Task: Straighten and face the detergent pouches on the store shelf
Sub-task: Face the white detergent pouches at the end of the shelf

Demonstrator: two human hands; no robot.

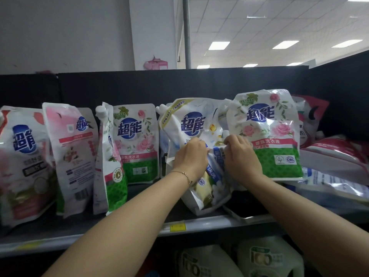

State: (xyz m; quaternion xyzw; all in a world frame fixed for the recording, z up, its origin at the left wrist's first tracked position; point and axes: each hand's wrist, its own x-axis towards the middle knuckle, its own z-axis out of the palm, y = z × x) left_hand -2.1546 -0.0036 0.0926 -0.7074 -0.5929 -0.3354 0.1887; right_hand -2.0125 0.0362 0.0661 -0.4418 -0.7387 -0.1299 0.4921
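Left hand (189,156) and right hand (241,156), fingers curled, pinch the crumpled middle of a slumping blue-and-white detergent pouch (209,182) at the centre of the shelf (199,222), probably to pull it upright, label forward.

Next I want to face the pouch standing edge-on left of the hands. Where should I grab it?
Probably pinch the edge-on pouch by its top seam beside the cap, coming from the front and above. Its narrow edge faces out and the body bulges, so the flat seam gives purchase for twisting it.
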